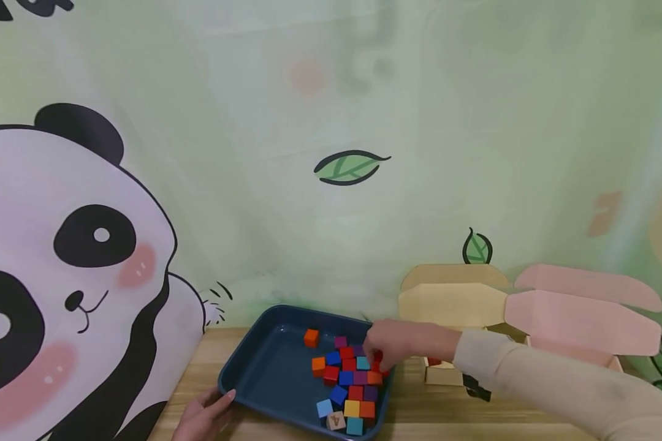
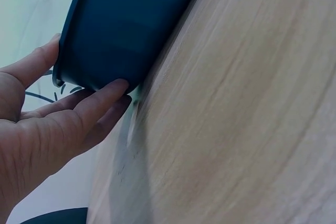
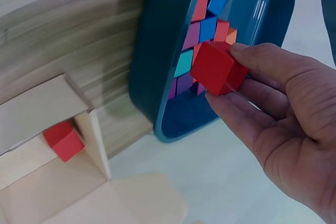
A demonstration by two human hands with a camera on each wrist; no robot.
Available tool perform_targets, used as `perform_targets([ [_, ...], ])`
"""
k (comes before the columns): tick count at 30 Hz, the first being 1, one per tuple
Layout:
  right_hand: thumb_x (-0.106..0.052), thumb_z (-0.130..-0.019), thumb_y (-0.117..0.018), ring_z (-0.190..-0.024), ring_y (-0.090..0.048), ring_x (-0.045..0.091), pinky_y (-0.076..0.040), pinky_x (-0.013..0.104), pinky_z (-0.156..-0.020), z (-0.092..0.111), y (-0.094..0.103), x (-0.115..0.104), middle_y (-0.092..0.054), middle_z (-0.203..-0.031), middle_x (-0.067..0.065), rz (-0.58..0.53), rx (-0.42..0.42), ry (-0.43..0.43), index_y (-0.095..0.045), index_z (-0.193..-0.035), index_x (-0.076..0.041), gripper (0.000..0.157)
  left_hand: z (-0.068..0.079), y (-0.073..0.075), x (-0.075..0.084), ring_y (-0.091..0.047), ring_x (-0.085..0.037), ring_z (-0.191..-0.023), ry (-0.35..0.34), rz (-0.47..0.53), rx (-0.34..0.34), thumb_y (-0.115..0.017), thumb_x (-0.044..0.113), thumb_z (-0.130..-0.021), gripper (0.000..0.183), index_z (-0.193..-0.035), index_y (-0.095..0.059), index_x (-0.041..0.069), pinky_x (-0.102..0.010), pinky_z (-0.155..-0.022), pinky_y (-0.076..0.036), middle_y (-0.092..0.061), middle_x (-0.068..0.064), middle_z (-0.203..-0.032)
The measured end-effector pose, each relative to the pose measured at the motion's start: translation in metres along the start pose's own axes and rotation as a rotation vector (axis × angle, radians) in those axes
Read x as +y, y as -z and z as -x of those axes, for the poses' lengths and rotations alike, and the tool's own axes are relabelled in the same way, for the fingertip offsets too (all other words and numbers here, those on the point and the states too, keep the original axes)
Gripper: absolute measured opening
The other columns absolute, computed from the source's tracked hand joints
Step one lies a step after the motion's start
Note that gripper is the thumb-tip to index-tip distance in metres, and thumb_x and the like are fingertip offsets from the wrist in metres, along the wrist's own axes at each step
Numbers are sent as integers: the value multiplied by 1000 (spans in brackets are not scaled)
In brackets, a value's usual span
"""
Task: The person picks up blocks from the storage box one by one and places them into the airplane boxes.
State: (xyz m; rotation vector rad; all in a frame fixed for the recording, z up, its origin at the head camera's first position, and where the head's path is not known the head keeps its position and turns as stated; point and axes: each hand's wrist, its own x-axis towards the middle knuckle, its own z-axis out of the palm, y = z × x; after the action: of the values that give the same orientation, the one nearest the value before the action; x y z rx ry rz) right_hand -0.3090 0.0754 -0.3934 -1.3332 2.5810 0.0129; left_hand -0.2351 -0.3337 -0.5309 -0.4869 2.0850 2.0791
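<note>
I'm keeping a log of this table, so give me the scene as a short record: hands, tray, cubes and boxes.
Left hand: grips the dark blue rectangular tray at its left corner
Right hand: pinches a bright red cube at the tray's right side
Tray contents: small multicoloured cubes, mostly toward the right; one orange cube apart
Boxes: open pale yellow cardboard box with another red cube inside; open pink cardboard box to its right
Surface: wood-grain table
</note>
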Motion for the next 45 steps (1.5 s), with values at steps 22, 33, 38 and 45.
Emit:
perform_targets([
  [22,3,-79,-77,-65,-51,7,-50,19,-58,40,5,54,-64,-74,-6,-31,117,-56,-72,-78,-12,16,-2,5,3,-21,-53,-143,-35,106,-6,-67,11,-99,87,-151,-6,-21,-55,-113,-34,-8,-47,-155],
  [33,5,-74,-79,-63,-50,6,-48,18,-55,53,3,82,-67,-71,-7,42,130,-60,-77,-77,-11,16,0,4,3,-21,-53,-143,-37,110,-2,-66,10,-100,85,-151,-6,-21,-55,-114,-33,-8,-46,-155],
  [38,9,-73,-76,-60,-46,2,-45,16,-51,58,-4,91,-68,-68,-9,33,110,-64,-79,-75,-11,20,1,2,-1,-23,-55,-142,-13,54,-6,-70,16,-98,91,-150,-7,-24,-56,-113,-36,-10,-49,-153],
  [45,12,-73,-79,-61,-44,5,-46,18,-53,64,-11,102,-63,-67,-9,36,87,-105,-75,-72,-10,23,2,-1,0,-23,-55,-142,-12,61,-25,-72,18,-97,93,-150,-7,-23,-55,-114,-36,-9,-47,-154],
])
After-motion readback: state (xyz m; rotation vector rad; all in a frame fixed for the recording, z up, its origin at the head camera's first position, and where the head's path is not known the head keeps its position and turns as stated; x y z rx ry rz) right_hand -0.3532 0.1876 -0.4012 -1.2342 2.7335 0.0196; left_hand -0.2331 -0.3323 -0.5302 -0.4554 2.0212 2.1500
